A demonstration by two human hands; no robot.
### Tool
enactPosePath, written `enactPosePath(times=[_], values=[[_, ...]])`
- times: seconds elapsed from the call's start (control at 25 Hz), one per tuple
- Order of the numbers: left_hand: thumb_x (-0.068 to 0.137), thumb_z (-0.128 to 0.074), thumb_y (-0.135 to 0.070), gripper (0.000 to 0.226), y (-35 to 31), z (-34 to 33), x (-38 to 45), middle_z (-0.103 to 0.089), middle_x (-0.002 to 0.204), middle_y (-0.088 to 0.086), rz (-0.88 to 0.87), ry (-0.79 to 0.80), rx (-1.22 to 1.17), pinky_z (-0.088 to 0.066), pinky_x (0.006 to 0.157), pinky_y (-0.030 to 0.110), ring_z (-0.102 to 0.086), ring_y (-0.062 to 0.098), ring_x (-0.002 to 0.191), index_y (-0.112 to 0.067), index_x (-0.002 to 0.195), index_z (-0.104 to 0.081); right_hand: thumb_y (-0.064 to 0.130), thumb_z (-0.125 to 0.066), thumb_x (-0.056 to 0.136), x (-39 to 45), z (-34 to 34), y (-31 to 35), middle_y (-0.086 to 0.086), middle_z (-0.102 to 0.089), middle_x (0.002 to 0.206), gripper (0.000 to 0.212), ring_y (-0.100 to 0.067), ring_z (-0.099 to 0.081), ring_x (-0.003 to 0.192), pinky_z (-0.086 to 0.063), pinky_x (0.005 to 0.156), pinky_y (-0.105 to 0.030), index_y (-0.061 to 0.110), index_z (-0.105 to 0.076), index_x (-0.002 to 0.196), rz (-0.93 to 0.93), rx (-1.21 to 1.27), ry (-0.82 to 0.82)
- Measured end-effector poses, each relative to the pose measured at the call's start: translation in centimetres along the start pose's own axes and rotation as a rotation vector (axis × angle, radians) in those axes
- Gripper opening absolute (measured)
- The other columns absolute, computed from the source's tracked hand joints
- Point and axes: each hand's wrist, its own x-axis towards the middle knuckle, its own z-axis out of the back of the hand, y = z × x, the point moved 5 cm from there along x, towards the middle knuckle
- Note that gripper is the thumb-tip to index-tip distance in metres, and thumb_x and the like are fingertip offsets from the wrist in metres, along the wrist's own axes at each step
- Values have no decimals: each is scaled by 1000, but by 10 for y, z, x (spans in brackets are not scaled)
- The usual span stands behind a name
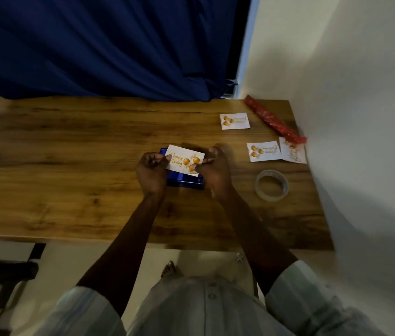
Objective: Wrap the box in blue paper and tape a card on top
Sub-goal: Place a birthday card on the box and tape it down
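Left hand (151,172): curled, the birthday card's (184,160) 9 o'clock edge is pinched.
Right hand (213,169): curled, the 3 o'clock edge is gripped.
Wooden table (70,166): everything is borne.
Blue-wrapped box (184,181): lain centrally, beneath the card.
Red roll (273,120): at 2 o'clock.
Tape roll (271,185): at 3 o'clock.
Spare cards (234,121): placed between 2 and 3 o'clock.

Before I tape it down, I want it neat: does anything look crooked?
Yes. The card, held by the left hand and right hand, sits tilted on the blue box, its edges not lined up with the box's.
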Motion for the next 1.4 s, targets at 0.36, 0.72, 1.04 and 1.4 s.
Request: enactPosePath(times=[0.36,0.72,1.04,1.4], values=[[97,-55,-24,28,37,26,40,-60,129,3,-184,216,483,-52,87,25,-57,15,116,-22,124,-63,5,-64,89,1,-51,-13,-10,-46,138,51,-23,-51,123,-51,89,-31,12,-44,136,172,-387,-201],[102,-44,-27,43,48,35,38,-45,147,8,-272,474,631,-35,112,40,-42,25,135,-20,144,-42,9,-62,88,-7,-61,-35,-16,-50,132,34,-31,-44,126,-29,103,-28,5,-61,121,453,-826,-212],[103,-41,-20,51,42,32,20,-42,147,12,-270,414,681,-32,93,25,-48,28,127,-22,151,-25,20,-55,94,-10,-55,-48,-14,-52,134,32,-32,-45,127,-40,101,-36,5,-61,120,594,-787,-170],[103,-41,-22,50,42,31,22,-53,136,12,-253,356,726,-39,82,24,-56,20,108,-23,151,-29,29,-43,96,-9,-55,-57,-15,-50,137,41,-34,-41,130,-40,104,-40,6,-58,126,595,-786,-136]])
